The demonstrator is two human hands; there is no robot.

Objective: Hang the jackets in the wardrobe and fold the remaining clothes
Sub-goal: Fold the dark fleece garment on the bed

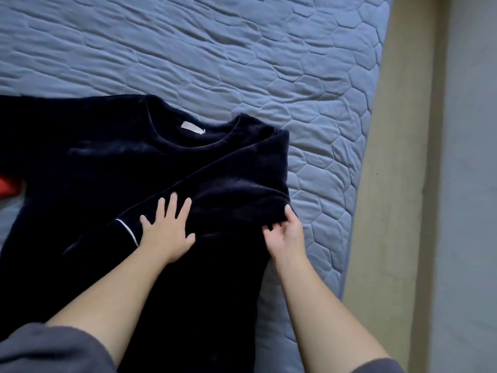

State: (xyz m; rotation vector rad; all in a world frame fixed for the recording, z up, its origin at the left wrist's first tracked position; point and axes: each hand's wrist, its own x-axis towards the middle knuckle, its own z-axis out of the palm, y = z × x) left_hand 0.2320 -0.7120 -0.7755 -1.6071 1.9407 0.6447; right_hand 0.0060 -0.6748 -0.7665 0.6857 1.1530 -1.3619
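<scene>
**Sweater flat on the bed, both hands on it**

Head view: a blue quilted bed lies beneath, with something red at its left edge. The navy sweater lies flat on it. My left hand presses it with fingers spread, and my right hand pinches its folded edge.

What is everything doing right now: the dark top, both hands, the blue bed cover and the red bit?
navy top: lying flat on the bed, one sleeve folded across its front.
left hand: flat, fingers spread, pressing on the folded sleeve.
right hand: pinching the navy top's folded edge.
bed cover: spread out, wrinkled.
red thing: mostly out of view beside the top; cannot tell what it is.
</scene>
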